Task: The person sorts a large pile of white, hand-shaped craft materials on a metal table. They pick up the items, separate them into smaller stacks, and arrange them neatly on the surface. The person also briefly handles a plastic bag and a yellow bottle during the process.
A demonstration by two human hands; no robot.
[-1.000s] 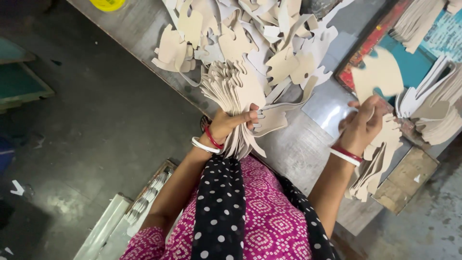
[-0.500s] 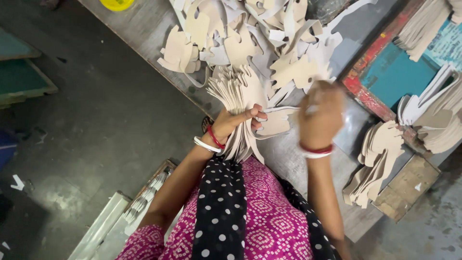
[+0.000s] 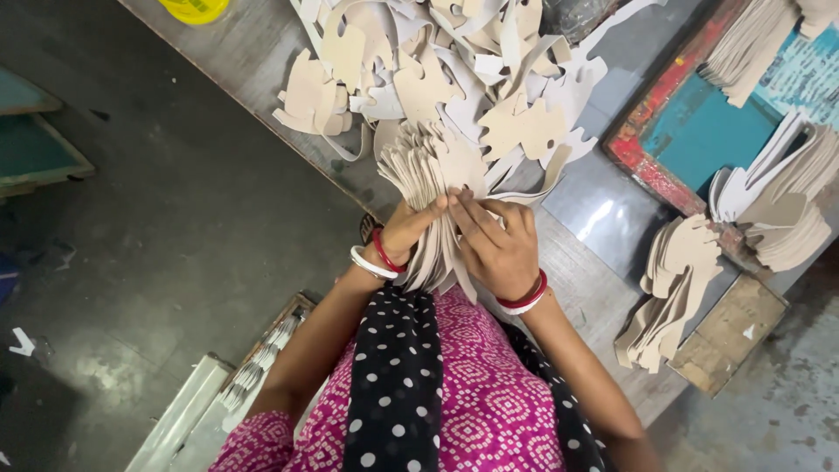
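My left hand (image 3: 411, 229) grips a thick fanned stack of beige die-cut pieces (image 3: 433, 170) held upright against my body. My right hand (image 3: 496, 245) lies flat on the front of that same stack, fingers spread over its top pieces. Behind the stack a loose heap of the same beige cut-outs (image 3: 454, 61) covers the grey table (image 3: 603, 210). To my right a neat pile of sorted beige pieces (image 3: 669, 293) lies near the table edge.
A red-framed teal tray (image 3: 695, 131) sits at the right with stacks of cut pieces (image 3: 782, 205) on it. A wooden block (image 3: 730, 336) lies by the table's corner. A yellow lid (image 3: 194, 9) is at the far end. Bundles of white strips (image 3: 258, 376) lie on the floor.
My right hand left the sorted pile at the right, swung left across the table and now rests on the stack in my left hand. The left hand stayed put.
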